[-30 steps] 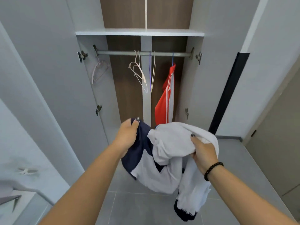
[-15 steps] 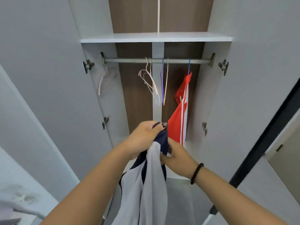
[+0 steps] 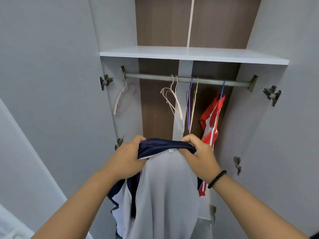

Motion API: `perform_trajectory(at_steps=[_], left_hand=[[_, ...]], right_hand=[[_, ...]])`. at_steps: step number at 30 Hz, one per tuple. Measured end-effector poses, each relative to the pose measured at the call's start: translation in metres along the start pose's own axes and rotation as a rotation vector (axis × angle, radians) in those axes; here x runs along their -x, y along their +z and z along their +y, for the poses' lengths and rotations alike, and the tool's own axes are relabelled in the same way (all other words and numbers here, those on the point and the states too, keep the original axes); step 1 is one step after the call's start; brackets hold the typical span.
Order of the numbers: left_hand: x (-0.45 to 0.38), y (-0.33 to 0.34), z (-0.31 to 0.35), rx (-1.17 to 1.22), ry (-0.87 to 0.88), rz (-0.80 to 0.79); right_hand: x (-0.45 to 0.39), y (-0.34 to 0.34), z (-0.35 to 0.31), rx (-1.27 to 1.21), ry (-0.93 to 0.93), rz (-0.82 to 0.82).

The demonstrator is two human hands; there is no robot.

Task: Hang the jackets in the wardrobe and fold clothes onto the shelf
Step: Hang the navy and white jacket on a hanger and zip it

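Both hands, left hand and right hand, grip the jacket collar stretched crosswise; free hangers hang at twelve o'clock, probably nearer the right.

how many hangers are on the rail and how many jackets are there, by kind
Bare hangers on the rail: 5 (pale pink, two pale, purple, cream)
Hanger carrying a jacket: 1, blue
Jackets: 2, red hung, navy-and-white held
Total: 8

We see two bare forearms with no sleeves reaching to the wrists. On the right wrist sits a bracelet of round, dark, glossy beads strung in one row. The left hand and right hand wear no rings or gloves.
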State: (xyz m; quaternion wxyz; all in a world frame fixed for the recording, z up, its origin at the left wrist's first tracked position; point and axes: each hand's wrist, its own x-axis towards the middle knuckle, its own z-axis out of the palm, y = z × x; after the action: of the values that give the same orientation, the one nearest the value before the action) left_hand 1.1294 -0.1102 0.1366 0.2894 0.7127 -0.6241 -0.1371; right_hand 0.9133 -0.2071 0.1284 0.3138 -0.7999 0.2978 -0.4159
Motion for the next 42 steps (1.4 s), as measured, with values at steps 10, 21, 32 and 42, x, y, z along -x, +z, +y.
perform_trajectory(at_steps=[10, 21, 32, 42], left_hand=[[-0.090, 0.035, -0.067, 0.076, -0.056, 0.294], [-0.202, 0.000, -0.068, 0.548, 0.091, -0.083], [-0.265, 0.022, -0.022, 0.790, -0.028, 0.070], [-0.283, 0.034, -0.007, 0.660, -0.211, 0.135]], right_hand=[[-0.055, -0.023, 0.021, 0.110, 0.111, 0.299], [-0.083, -0.043, 0.063, 0.292, 0.381, 0.657], [-0.149, -0.026, 0.141, 0.288, 0.681, -0.039], [-0.300, -0.042, 0.210, 0.109, 0.685, 0.165]])
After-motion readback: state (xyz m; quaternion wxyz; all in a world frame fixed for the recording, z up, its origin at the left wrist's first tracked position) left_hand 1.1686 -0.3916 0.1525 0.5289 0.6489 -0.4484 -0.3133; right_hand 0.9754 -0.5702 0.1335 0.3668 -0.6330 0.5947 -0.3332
